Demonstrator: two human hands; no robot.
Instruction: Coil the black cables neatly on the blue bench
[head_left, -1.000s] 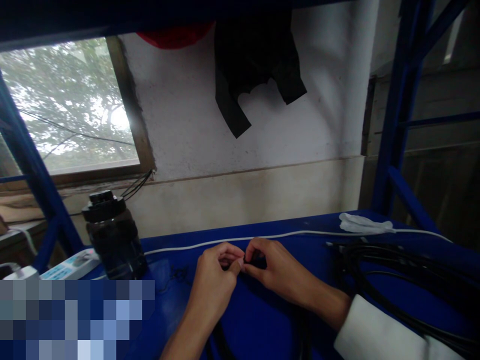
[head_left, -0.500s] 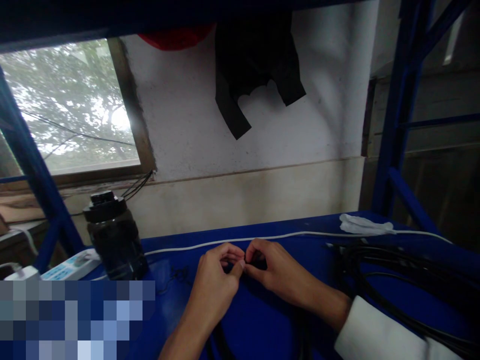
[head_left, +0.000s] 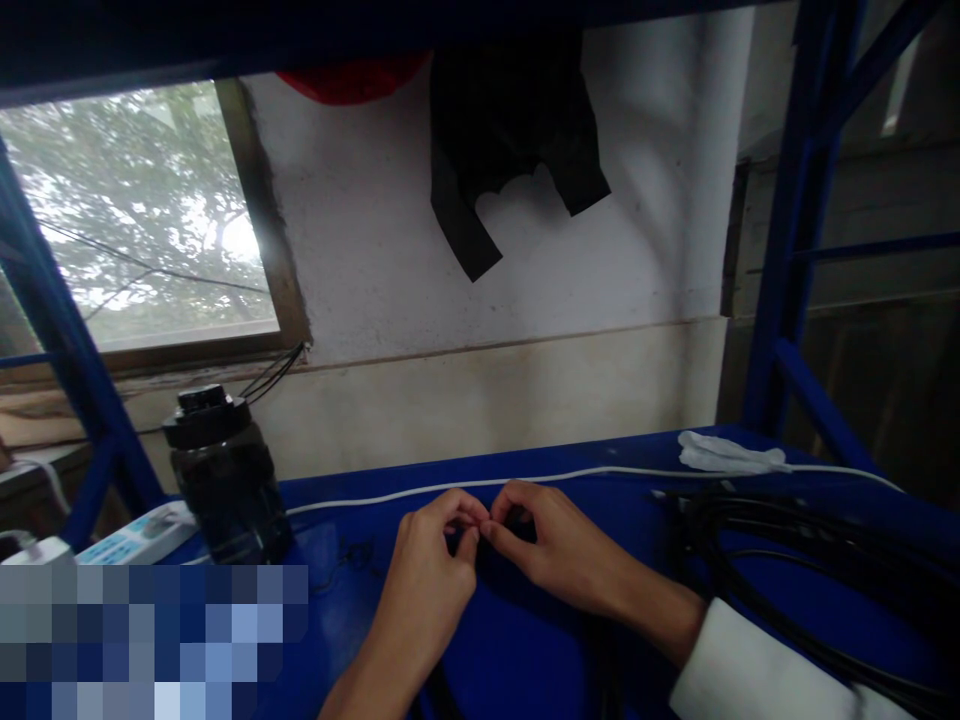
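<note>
My left hand [head_left: 437,555] and my right hand [head_left: 553,535] meet fingertip to fingertip above the blue shelf surface [head_left: 517,640]. Both are closed in a pinch, thumb against fingers. Whatever lies between the tips is too small or too hidden to name. A dark cable [head_left: 442,690] runs below my left wrist, and another dark strand shows under my right forearm. Thin black pieces [head_left: 352,560] lie to the left of my left hand.
A dark water bottle [head_left: 229,490] stands at left beside a white power strip [head_left: 139,535]. A white cable [head_left: 420,492] crosses the back, passing a crumpled whitish plastic piece [head_left: 727,453]. Coiled black cables [head_left: 787,530] lie at right. Blue posts [head_left: 795,250] frame the sides.
The fingertips of both hands have shifted slightly and stay pinched together. The view has moved a little; the other things lie as before.
</note>
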